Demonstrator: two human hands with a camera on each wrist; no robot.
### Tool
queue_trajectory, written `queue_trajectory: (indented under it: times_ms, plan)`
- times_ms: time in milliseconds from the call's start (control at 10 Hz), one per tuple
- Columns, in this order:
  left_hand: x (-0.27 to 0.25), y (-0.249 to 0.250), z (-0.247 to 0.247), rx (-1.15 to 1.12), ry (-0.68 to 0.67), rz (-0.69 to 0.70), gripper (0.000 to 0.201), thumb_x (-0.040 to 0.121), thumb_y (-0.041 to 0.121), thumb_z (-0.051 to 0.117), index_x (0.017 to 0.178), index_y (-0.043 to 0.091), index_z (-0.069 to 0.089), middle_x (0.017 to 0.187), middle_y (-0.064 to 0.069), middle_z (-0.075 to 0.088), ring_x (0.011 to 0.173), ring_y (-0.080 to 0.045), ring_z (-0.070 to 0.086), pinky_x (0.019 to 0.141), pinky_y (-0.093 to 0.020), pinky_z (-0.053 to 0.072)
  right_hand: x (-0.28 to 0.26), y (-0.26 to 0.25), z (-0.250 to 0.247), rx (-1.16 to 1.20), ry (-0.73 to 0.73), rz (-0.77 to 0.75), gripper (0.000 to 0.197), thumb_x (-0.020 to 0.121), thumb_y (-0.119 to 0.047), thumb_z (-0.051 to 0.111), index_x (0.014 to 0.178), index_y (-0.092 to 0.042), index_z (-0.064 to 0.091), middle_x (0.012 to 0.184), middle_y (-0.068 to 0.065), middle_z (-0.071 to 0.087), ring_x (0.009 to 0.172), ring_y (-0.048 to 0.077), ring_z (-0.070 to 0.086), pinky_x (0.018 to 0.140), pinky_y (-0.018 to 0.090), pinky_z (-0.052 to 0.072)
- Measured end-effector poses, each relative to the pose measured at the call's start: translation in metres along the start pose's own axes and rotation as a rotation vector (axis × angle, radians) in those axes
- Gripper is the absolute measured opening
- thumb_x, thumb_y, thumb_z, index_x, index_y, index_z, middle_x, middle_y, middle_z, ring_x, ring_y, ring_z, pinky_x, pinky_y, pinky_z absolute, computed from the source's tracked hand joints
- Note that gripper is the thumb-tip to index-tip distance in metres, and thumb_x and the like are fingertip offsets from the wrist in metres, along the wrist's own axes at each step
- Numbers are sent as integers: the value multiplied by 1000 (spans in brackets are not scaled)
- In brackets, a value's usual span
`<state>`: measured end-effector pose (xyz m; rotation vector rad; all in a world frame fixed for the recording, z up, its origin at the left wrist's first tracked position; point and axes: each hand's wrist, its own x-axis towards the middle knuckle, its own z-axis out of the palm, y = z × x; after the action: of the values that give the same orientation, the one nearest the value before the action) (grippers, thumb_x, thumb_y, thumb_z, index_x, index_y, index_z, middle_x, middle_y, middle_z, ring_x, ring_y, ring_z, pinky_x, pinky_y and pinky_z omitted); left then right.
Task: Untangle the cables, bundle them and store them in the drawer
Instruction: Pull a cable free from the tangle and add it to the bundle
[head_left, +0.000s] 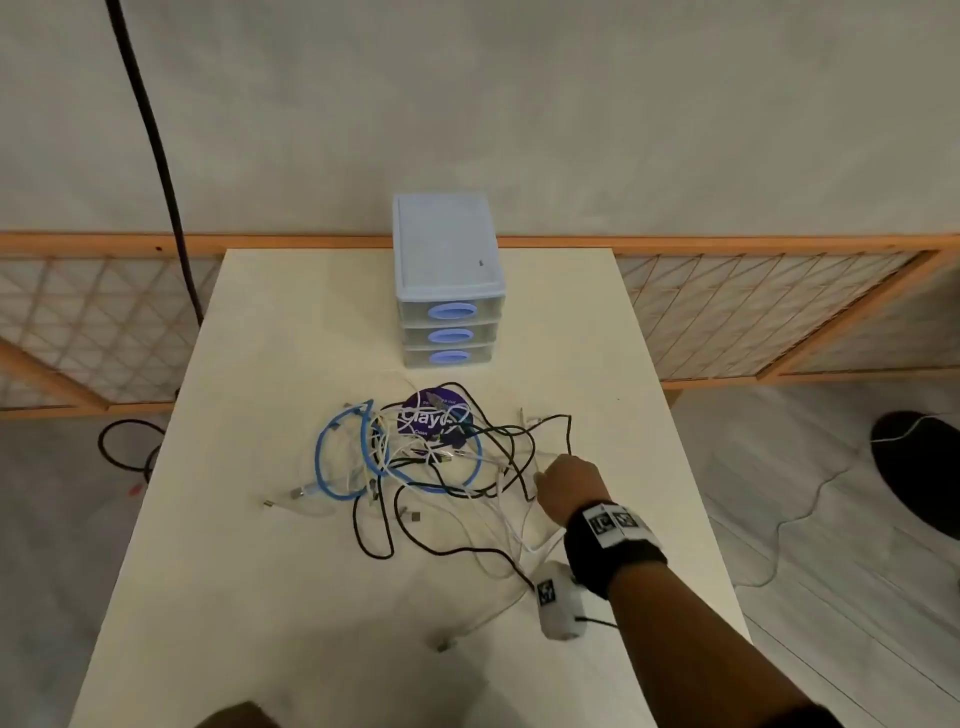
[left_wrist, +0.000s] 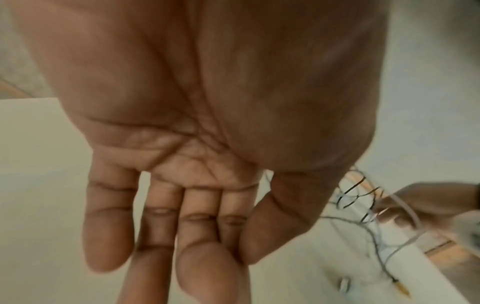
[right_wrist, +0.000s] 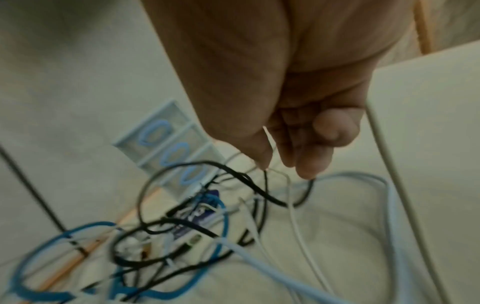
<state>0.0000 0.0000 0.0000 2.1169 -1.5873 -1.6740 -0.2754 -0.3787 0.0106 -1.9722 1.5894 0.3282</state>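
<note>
A tangle of cables (head_left: 431, 462) lies mid-table: a blue cable (head_left: 319, 457), black cables (head_left: 519, 431) and thin white ones. My right hand (head_left: 540, 480) reaches into the tangle's right side. In the right wrist view, the right hand (right_wrist: 283, 166) pinches a thin white cable (right_wrist: 270, 142) between thumb and fingers just above the black loops (right_wrist: 249, 181). The pale blue three-drawer unit (head_left: 447, 280) stands behind the tangle with all drawers closed, and also shows as the drawer unit (right_wrist: 166, 144). My left hand (left_wrist: 202, 267) hovers flat over the near table, fingers straight and empty.
A round purple disc (head_left: 428, 415) lies under the cables. The table (head_left: 291, 597) is narrow, with edges close on both sides. A wooden lattice screen (head_left: 779, 312) stands behind it. A thick black cable (head_left: 156, 156) hangs at the left.
</note>
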Motion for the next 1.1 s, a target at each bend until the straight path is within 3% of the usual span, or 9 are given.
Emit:
queue_trajectory:
  times_ms: [100,300,400,500,700,800,900,1000,1100]
  plan:
    - [-5,62,-8,-19,1,-194,32,87,25,61,60,41,70,66,18,72,73,6,69,73,-9,48,4,-2,4,-43,-55,96,42,103,-38,50,125,-5,64,130,13,66,122,29,62,98,34,48]
    - [34,137,-65,-55,180,70,26,93,21,57,77,37,70,78,13,75,76,0,68,73,-15,49,-4,-3,-2,66,39,75,34,103,-32,49,112,-4,66,115,14,70,113,34,63,87,33,46]
    - [55,179,-97,-217,368,219,15,98,25,62,93,26,76,78,9,74,72,0,67,72,-21,52,-30,-9,-17,410,239,-58,22,101,-24,54,92,-6,61,87,4,67,93,30,63,71,29,40]
    - [75,225,-125,-401,566,272,20,101,29,60,99,15,75,78,7,73,69,2,65,67,-15,49,-67,-27,-33,761,387,-282,11,100,-14,56,90,-9,58,86,-2,72,81,14,68,67,15,46]
    - [98,282,-144,-888,603,275,38,105,39,50,108,10,74,114,-12,76,94,-20,71,87,-37,57,-104,-66,-43,962,182,-595,16,104,-10,53,88,-12,52,70,11,67,57,14,59,58,17,47]
    - [97,288,-142,-1091,613,360,40,110,28,43,109,0,72,102,-18,75,91,-25,72,86,-33,58,-105,-75,-34,927,117,-612,15,103,-15,55,89,-13,54,64,4,63,54,12,55,55,18,45]
    - [97,286,-139,-1307,606,439,40,110,24,39,97,2,70,85,-12,72,76,-24,71,73,-32,58,-100,-80,-21,910,47,-609,17,103,-27,55,89,-17,57,60,-4,57,54,13,50,56,26,42]
    - [92,275,-148,-1527,535,512,38,110,31,38,93,8,63,63,2,53,48,-14,49,47,-23,41,-95,-83,-10,815,9,-620,34,105,-40,52,73,-30,56,61,-9,54,59,13,48,63,32,40]
    - [83,254,-172,-1497,561,566,35,110,35,39,91,13,59,51,9,32,39,-6,23,42,-20,18,-98,-83,-3,734,-88,-602,47,104,-44,52,62,-24,52,57,-10,45,56,11,40,62,30,33]
